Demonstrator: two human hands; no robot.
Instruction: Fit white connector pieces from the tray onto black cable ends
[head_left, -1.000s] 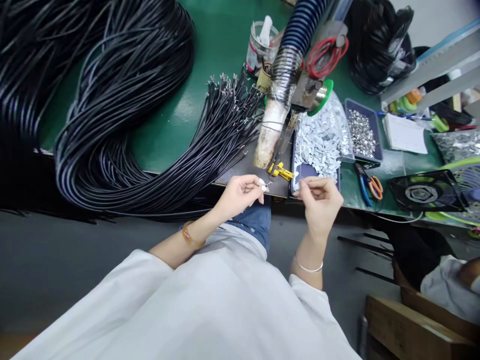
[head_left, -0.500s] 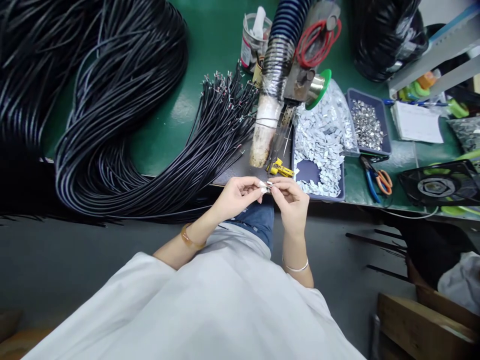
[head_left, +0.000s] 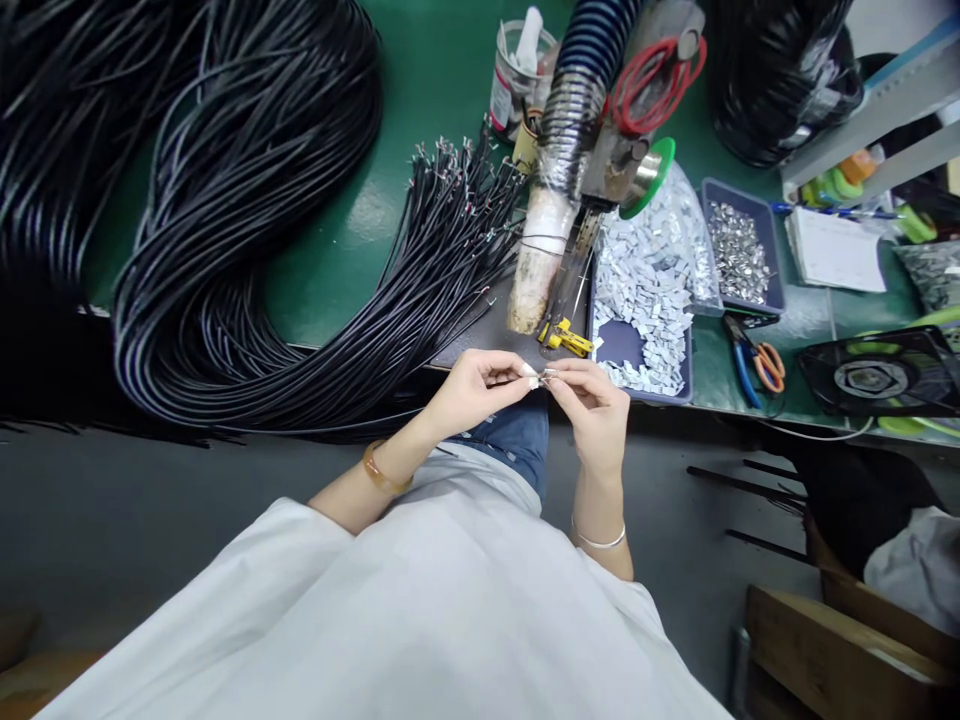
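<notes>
Just in front of the table edge, my left hand [head_left: 480, 388] and my right hand [head_left: 598, 410] meet fingertip to fingertip. Thumb and forefinger are pinched on each. A tiny whitish and metallic piece [head_left: 541, 379] shows between the tips, too small to name. A yellow clip-like tool [head_left: 567, 339] lies just beyond the fingers. Left of it, a thick bundle of black cables [head_left: 337, 350] has its stripped ends [head_left: 469, 170] fanned out on the table. Beside my right hand stands a tray [head_left: 686, 370] of small pale pieces [head_left: 651, 290].
A taped hose [head_left: 534, 265] hangs down above the work spot, beside a green-rimmed spool [head_left: 651, 178]. Further right are a bin of small metal parts [head_left: 739, 250], pliers [head_left: 754, 365], a paper pad [head_left: 836, 250] and a black fan [head_left: 862, 372]. A plastic cup [head_left: 517, 85] stands behind the cable ends.
My right hand has shifted slightly to the right, while its fingertips still meet those of my left hand. The camera view has moved a little; the objects on the table look unchanged.
</notes>
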